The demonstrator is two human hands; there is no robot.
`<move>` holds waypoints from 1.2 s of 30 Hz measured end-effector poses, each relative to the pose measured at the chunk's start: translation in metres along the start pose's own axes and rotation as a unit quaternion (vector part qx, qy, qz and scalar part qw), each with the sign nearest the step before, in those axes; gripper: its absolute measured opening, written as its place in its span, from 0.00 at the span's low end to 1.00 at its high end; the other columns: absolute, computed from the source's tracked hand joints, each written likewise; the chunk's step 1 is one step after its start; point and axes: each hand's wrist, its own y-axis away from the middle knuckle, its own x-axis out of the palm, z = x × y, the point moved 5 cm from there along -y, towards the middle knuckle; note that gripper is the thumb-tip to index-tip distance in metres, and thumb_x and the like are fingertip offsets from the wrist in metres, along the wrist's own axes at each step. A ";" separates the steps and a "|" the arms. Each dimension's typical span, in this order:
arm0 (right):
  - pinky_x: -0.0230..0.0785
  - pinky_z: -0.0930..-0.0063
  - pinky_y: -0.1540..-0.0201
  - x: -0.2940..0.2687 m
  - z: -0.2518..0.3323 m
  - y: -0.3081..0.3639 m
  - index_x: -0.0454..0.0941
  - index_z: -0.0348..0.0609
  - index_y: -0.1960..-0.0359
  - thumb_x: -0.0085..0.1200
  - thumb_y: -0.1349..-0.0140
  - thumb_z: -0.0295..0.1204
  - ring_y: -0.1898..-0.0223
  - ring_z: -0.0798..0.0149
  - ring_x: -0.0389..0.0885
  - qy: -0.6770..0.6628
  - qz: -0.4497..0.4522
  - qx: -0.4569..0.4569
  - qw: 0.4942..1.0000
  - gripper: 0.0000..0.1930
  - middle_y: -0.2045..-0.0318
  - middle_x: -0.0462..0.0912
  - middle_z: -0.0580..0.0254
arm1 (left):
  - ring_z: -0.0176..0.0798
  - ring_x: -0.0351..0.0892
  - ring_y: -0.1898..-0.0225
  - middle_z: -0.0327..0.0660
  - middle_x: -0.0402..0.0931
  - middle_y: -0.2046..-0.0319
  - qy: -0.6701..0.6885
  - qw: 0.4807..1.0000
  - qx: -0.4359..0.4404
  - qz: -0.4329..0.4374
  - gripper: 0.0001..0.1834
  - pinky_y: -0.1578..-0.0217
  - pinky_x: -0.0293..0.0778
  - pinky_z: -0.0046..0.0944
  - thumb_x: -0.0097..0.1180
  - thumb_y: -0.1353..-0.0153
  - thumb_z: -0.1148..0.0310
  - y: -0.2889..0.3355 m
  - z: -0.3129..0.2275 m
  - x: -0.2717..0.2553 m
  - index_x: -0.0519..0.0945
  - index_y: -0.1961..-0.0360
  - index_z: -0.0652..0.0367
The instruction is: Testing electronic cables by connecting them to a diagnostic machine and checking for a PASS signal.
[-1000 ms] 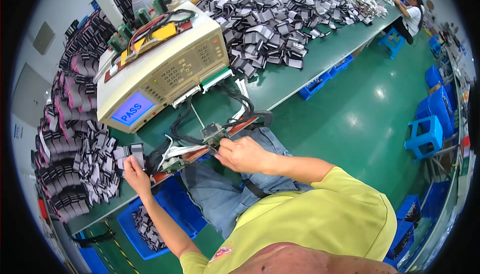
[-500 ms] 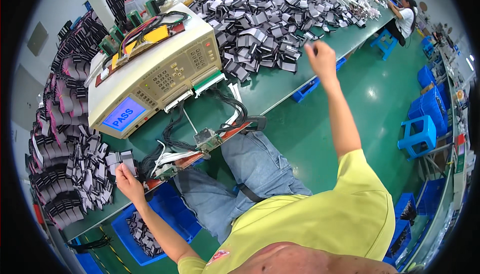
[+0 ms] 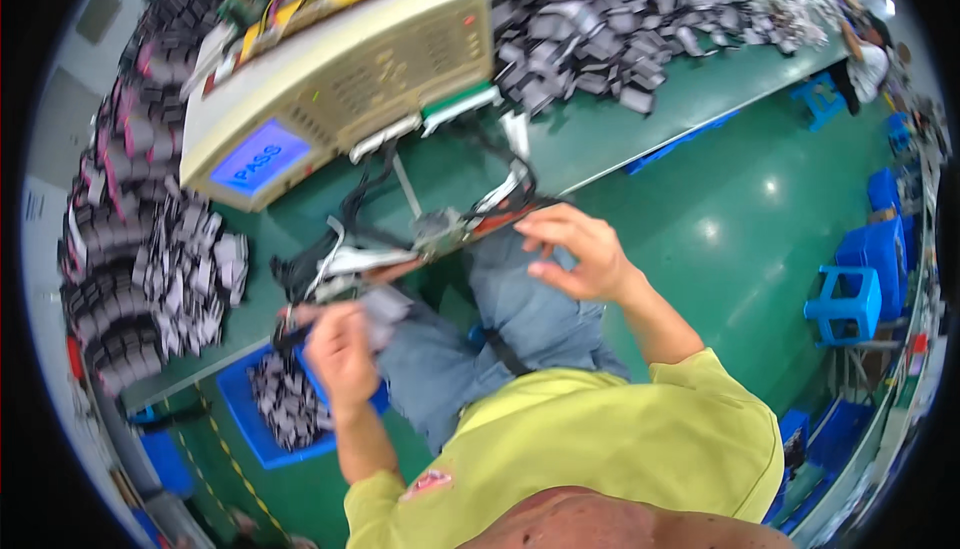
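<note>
My left hand, smeared by motion, is closed at the near table edge beside the test fixture's left end. A short grey ribbon cable shows at its fingers, partly hidden and blurred. My right hand is over my lap by the fixture's right end, thumb and fingers apart, with nothing visible between them. The fixture's small connector board sits on a red strip along the table edge. Black and white wires link it to a beige tester with a lit blue screen.
A large heap of ribbon cables covers the far table. A smaller pile and stacked bundles lie left. Below the edge stands a blue bin holding cables. Blue stools are at right; another person sits far right.
My right hand has come back from the large heap toward the fixture. My left hand has left the smaller pile and moved right to the fixture's left end. The view has shifted.
</note>
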 end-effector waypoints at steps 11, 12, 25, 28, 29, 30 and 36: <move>0.81 0.67 0.56 0.065 0.004 -0.007 0.79 0.38 0.39 0.71 0.45 0.20 0.55 0.56 0.84 -0.140 0.140 0.023 0.980 0.29 0.47 0.82 0.51 | 0.25 0.75 0.72 0.35 0.81 0.70 0.049 0.989 -0.042 0.129 0.07 0.72 0.69 0.28 0.59 0.25 0.72 0.009 0.012 0.077 0.86 0.56 0.65; 0.80 0.69 0.59 0.067 0.003 -0.006 0.79 0.38 0.39 0.71 0.43 0.20 0.58 0.60 0.84 -0.184 0.144 0.050 0.971 0.28 0.49 0.83 0.53 | 0.29 0.77 0.71 0.38 0.82 0.70 0.026 0.990 -0.024 0.135 0.06 0.71 0.70 0.31 0.60 0.27 0.74 0.008 0.010 0.075 0.86 0.57 0.64; 0.77 0.72 0.60 0.077 0.009 -0.002 0.81 0.39 0.40 0.70 0.42 0.21 0.64 0.66 0.84 -0.235 0.136 0.083 0.959 0.25 0.60 0.86 0.60 | 0.49 0.85 0.63 0.46 0.85 0.66 0.019 0.974 0.102 0.203 0.12 0.61 0.78 0.42 0.74 0.43 0.76 0.026 0.021 0.094 0.83 0.61 0.64; 0.78 0.71 0.59 0.077 0.013 -0.005 0.81 0.39 0.41 0.70 0.42 0.22 0.62 0.65 0.86 -0.219 0.112 0.102 0.964 0.25 0.59 0.87 0.59 | 0.47 0.87 0.62 0.47 0.86 0.66 0.057 0.981 0.090 0.162 0.13 0.61 0.80 0.41 0.75 0.46 0.77 0.030 0.023 0.092 0.83 0.63 0.64; 0.78 0.71 0.59 0.077 0.011 -0.005 0.81 0.39 0.41 0.71 0.42 0.23 0.61 0.64 0.87 -0.216 0.104 0.107 0.965 0.25 0.60 0.87 0.59 | 0.46 0.87 0.62 0.47 0.86 0.65 0.063 0.984 0.080 0.149 0.13 0.62 0.80 0.39 0.76 0.46 0.77 0.030 0.024 0.091 0.83 0.63 0.65; 0.78 0.71 0.59 0.078 0.011 -0.004 0.81 0.39 0.41 0.71 0.42 0.23 0.61 0.64 0.87 -0.216 0.104 0.106 0.965 0.25 0.60 0.87 0.59 | 0.45 0.87 0.63 0.47 0.86 0.65 0.070 0.986 0.069 0.137 0.13 0.62 0.80 0.38 0.76 0.46 0.78 0.030 0.024 0.089 0.82 0.64 0.65; 0.78 0.72 0.61 0.081 0.008 0.002 0.81 0.40 0.41 0.71 0.43 0.23 0.65 0.65 0.85 -0.200 0.094 0.103 0.970 0.26 0.60 0.87 0.59 | 0.43 0.86 0.64 0.47 0.85 0.63 0.059 0.991 0.069 0.097 0.17 0.63 0.80 0.37 0.77 0.46 0.75 0.030 0.019 0.089 0.82 0.58 0.63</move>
